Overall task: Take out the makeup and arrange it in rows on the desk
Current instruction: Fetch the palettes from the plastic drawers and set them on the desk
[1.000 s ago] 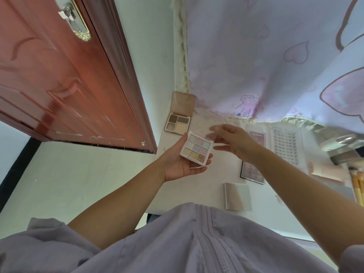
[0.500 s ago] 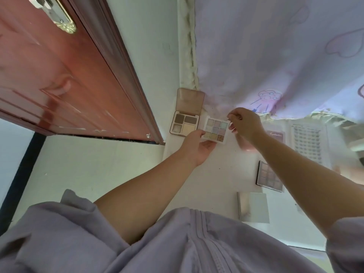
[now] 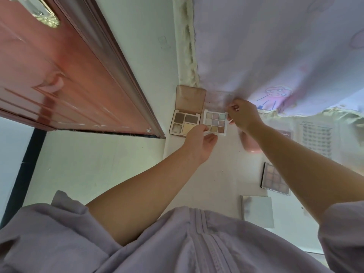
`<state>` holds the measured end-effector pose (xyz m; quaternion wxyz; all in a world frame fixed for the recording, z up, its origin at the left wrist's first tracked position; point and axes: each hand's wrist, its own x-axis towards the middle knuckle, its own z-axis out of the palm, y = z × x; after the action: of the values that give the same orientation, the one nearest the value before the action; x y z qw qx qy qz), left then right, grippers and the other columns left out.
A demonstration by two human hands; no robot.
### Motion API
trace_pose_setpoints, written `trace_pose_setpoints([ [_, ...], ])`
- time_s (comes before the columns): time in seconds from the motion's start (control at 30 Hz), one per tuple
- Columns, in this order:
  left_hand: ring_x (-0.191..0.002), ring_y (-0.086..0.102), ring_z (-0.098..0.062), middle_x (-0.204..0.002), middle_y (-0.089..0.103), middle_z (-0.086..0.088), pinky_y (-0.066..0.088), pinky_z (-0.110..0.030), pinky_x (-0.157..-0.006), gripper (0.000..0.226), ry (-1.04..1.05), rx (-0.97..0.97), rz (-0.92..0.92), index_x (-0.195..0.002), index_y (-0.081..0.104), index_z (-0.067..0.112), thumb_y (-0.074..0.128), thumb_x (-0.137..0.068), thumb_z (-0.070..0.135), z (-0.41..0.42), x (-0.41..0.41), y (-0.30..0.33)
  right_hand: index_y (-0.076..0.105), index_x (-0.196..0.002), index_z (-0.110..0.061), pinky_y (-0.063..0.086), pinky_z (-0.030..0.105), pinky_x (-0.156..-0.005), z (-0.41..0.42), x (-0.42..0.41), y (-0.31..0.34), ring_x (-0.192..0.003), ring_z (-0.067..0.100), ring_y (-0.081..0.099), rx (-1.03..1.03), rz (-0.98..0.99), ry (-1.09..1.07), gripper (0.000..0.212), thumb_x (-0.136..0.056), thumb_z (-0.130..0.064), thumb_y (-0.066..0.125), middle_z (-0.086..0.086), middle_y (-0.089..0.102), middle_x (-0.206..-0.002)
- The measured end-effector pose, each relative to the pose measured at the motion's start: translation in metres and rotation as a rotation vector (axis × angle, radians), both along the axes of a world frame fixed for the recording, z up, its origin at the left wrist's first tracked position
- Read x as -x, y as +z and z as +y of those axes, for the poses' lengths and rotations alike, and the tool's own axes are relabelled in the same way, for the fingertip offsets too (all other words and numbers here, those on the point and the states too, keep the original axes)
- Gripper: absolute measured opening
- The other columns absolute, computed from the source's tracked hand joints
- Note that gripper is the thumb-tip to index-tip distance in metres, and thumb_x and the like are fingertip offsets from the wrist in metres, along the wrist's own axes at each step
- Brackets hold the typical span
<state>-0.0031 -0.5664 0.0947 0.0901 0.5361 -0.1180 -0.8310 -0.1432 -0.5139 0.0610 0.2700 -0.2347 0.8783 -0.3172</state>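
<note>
A red-brown door fills the upper left, and a pale lilac curtain with a cartoon print hangs over the far edge of the white table. The person's lilac garment covers the near edge.

On the table, near its right part, lies a sheet of small dotted items, too blurred to tell what they are. Toward the near edge sits a closed grey case, and just beyond it a dark-framed eyeshadow palette, partly behind the right forearm. A pink rounded object lies under the right wrist.

At the far left corner of the table stands an open four-pan brown palette, its tan lid raised toward the curtain. Just beside it, on its right, lies the nine-pan pastel palette, flat on the table with its clear lid swung up and back.

The left hand reaches to the near left corner of the pastel palette, fingers curled and touching its edge; whether they actually pinch it cannot be told. The right hand is at the palette's far right corner, its fingertips pinched together on the edge of the clear lid.
</note>
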Motion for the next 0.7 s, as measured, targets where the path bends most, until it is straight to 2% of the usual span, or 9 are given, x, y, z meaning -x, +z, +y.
trace_pose_setpoints([
  [0.07,-0.09,0.044,-0.03,-0.092,0.044,-0.016,0.044,-0.035,-0.098,0.014,-0.029,0.028,-0.003,-0.083,0.047,0.004,0.04,-0.094,-0.001,0.003,-0.003,-0.001,0.06,-0.11,-0.002,0.055,0.02,-0.057,0.007,0.0,0.006,-0.067,0.02,0.062,0.031,-0.046,-0.011,0.021,-0.093,-0.008,0.05,0.012,0.064,-0.091],
  [0.1,-0.083,0.043,-0.027,-0.089,0.043,-0.015,0.045,-0.033,-0.093,0.015,-0.054,0.046,-0.005,-0.082,0.047,0.004,0.04,-0.093,-0.002,0.005,-0.005,-0.001,0.058,-0.115,-0.003,0.054,0.018,-0.057,0.012,0.001,0.009,-0.068,0.019,0.063,0.052,-0.067,-0.025,0.023,-0.093,-0.009,0.051,0.011,0.064,-0.096],
  [0.17,-0.072,0.04,-0.023,-0.081,0.04,-0.011,0.043,-0.03,-0.078,0.02,-0.123,0.095,0.002,-0.078,0.045,0.006,0.037,-0.093,-0.003,0.012,-0.007,-0.001,0.059,-0.115,-0.005,0.057,0.028,-0.074,0.027,0.005,0.016,-0.082,0.023,0.066,0.049,-0.026,-0.025,0.025,-0.093,-0.009,0.05,0.011,0.064,-0.105],
  [0.23,-0.078,0.045,-0.022,-0.079,0.042,-0.009,0.043,-0.03,-0.08,0.018,-0.218,0.155,-0.011,-0.083,0.047,0.007,0.036,-0.092,-0.002,0.024,-0.007,-0.002,0.062,-0.112,-0.006,0.048,0.034,-0.092,0.048,0.008,0.027,-0.102,0.026,0.062,-0.024,0.092,0.075,0.024,-0.091,-0.006,0.049,0.01,0.065,-0.114],
  [0.33,-0.102,0.05,-0.021,-0.093,0.051,-0.008,0.042,-0.033,-0.096,0.015,-0.353,0.205,-0.03,-0.104,0.048,0.009,0.039,-0.094,0.002,0.044,-0.002,-0.003,0.055,-0.123,-0.012,0.033,0.029,-0.099,0.084,0.006,0.043,-0.122,0.023,0.046,-0.235,0.203,0.396,0.033,-0.09,-0.011,0.053,0.006,0.051,-0.135],
  [0.43,-0.105,0.048,-0.018,-0.105,0.05,-0.006,0.041,-0.032,-0.095,0.024,-0.494,0.256,-0.039,-0.117,0.047,0.013,0.04,-0.096,0.007,0.062,0.008,-0.004,0.032,-0.142,-0.015,0.007,0.043,-0.118,0.11,0.0,0.039,-0.146,0.019,0.012,-0.545,0.381,0.731,0.06,-0.088,-0.022,0.059,0.002,0.018,-0.157],
  [0.5,-0.103,0.046,-0.016,-0.1,0.049,-0.003,0.04,-0.031,-0.095,0.017,-0.562,0.29,-0.031,-0.109,0.05,0.015,0.04,-0.096,0.009,0.068,0.014,-0.005,0.025,-0.143,-0.013,-0.002,0.048,-0.118,0.116,-0.003,0.031,-0.147,0.018,0.0,-0.619,0.459,0.796,0.065,-0.088,-0.021,0.059,0.002,0.008,-0.159],
  [0.6,-0.1,0.045,-0.016,-0.101,0.048,-0.003,0.039,-0.033,-0.097,0.02,-0.63,0.319,-0.006,-0.084,0.052,0.019,0.04,-0.095,0.009,0.069,0.018,-0.005,0.022,-0.144,-0.01,-0.002,0.048,-0.118,0.113,-0.005,0.021,-0.147,0.019,0.003,-0.605,0.535,0.795,0.062,-0.091,-0.019,0.054,0.005,0.009,-0.159],
  [0.7,-0.1,0.049,-0.015,-0.105,0.052,-0.003,0.04,-0.033,-0.097,0.018,-0.635,0.316,0.002,-0.085,0.056,0.018,0.043,-0.094,0.009,0.062,0.019,-0.007,0.03,-0.141,-0.01,0.01,0.039,-0.117,0.109,-0.003,0.018,-0.142,0.024,0.022,-0.506,0.516,0.771,0.061,-0.088,-0.023,0.057,0.009,0.026,-0.152],
])
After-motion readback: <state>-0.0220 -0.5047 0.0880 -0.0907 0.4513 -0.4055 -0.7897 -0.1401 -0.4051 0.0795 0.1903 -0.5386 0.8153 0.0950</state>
